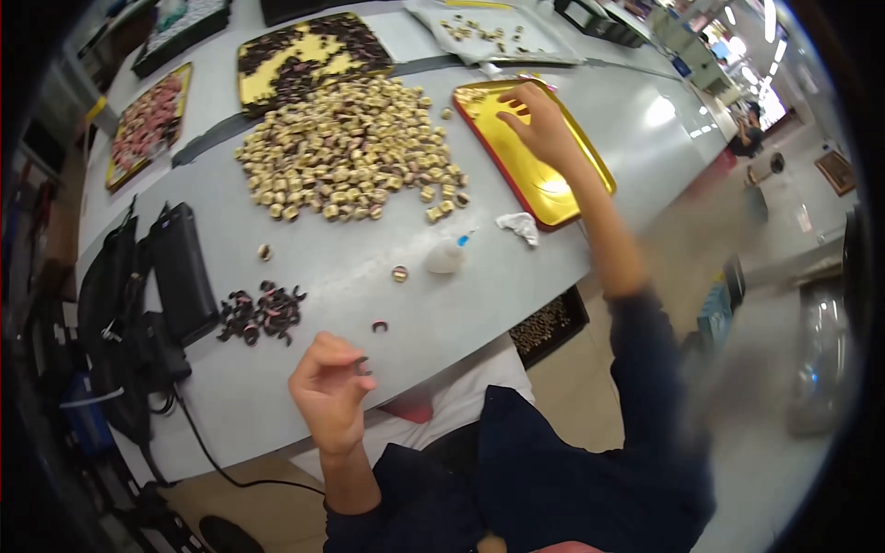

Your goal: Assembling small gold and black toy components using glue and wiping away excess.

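Observation:
My left hand [328, 390] is raised near the table's front edge, its fingertips pinched on a small dark ring piece [362, 367]. My right hand [539, 122] reaches far over a yellow tray with a red rim [544, 189], fingers spread above its far end, where a few small tan pieces [472, 93] lie. A big heap of tan ring-shaped pieces [350, 147] covers the middle of the grey table [304, 267]. A small pile of dark ring pieces [261, 313] lies left of my left hand.
A white squeeze bottle [447, 255] and a crumpled white wipe [519, 226] lie near the tray. Loose single pieces [399, 274] dot the table. Black bags [152, 295] and a cable sit at the left. More trays of parts [309, 55] line the far side.

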The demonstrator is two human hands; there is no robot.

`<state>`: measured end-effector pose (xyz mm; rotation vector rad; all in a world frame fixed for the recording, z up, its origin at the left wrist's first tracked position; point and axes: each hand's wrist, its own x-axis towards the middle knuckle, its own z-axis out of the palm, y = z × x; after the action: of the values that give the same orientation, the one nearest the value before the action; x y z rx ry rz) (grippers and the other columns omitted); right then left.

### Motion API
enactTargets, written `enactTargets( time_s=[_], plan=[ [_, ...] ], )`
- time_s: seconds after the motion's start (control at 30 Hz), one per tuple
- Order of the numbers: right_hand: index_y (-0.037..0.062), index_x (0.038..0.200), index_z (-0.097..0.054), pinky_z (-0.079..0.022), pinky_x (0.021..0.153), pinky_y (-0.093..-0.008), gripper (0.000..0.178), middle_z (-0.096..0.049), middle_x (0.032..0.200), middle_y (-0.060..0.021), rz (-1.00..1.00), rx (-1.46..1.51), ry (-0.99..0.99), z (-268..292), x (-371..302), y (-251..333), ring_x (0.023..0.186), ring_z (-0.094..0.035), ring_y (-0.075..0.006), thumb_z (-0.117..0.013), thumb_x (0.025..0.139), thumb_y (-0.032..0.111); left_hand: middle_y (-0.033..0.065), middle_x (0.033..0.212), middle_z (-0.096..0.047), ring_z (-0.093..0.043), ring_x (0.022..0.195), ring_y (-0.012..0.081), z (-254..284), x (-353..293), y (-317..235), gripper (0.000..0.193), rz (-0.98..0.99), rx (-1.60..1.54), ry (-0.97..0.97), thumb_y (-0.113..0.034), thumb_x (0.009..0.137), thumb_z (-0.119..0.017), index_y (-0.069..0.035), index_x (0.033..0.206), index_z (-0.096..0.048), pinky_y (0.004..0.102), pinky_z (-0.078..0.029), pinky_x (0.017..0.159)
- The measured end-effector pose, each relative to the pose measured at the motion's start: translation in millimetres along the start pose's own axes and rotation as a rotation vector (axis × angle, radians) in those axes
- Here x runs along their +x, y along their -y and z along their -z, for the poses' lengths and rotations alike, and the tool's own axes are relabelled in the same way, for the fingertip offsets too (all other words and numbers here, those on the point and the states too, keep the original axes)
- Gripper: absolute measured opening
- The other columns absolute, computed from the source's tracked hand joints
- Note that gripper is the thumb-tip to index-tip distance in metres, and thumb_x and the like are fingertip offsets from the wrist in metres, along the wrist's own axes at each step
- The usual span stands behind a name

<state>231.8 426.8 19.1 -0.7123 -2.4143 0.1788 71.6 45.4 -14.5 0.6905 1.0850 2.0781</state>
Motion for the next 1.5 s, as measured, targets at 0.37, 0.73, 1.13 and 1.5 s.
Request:
enactTargets(
  time_s=[0.37,0.73,1.13,1.5],
  plan=[
    [0.0011,0.086,-0.057,-0.048,0.071,-0.0344,0.011,-0.058,0.084,-0.0133,-0.015,-0.058,0.032,-44.8,51.0,-38.9,0.079,-0.059,-0.0262,-0.062,0.079,0.007,0.0037,0.077,-0.050,-0.045,0.071,0.0128,-1.6,-3.9,-6.7,0.029,-0.012,0.011,-0.010,-0.009,0.065,-0.080,-0.001,0.080,-0.056,0.0240,-0.037,0.063],
    [-0.0035,0.099,-0.060,-0.046,0.075,-0.0256,0.015,-0.060,0.098,-0.0090,-0.328,1.012,-0.147,41.2,-41.3,114.5,0.087,-0.056,-0.0136,-0.059,0.084,0.002,0.0064,0.077,-0.053,-0.048,0.069,0.0139,-4.1,-6.8,-9.0,0.027,-0.078,0.166,-0.015,0.006,0.060,-0.078,0.001,0.080,-0.060,0.0241,-0.040,0.062],
    [-0.0030,0.094,-0.055,-0.049,0.072,-0.0275,0.021,-0.057,0.090,-0.0137,-0.688,1.624,0.312,4.1,-134.5,241.1,0.081,-0.057,-0.0176,-0.067,0.076,-0.001,0.0060,0.078,-0.058,-0.054,0.069,0.0124,-5.6,-1.3,-5.4,0.030,-0.102,0.244,0.089,0.002,0.058,-0.081,-0.004,0.085,-0.067,0.0235,-0.043,0.062],
    [-0.0033,0.090,-0.055,-0.051,0.077,-0.0302,0.016,-0.060,0.095,-0.0153,-0.690,1.826,0.507,-7.1,-128.1,245.8,0.086,-0.060,-0.0187,-0.065,0.078,-0.004,0.0026,0.078,-0.053,-0.050,0.070,0.0105,-1.0,-0.6,-3.8,0.028,-0.123,0.211,0.159,0.000,0.058,-0.081,-0.006,0.083,-0.070,0.0221,-0.041,0.063]
  ],
)
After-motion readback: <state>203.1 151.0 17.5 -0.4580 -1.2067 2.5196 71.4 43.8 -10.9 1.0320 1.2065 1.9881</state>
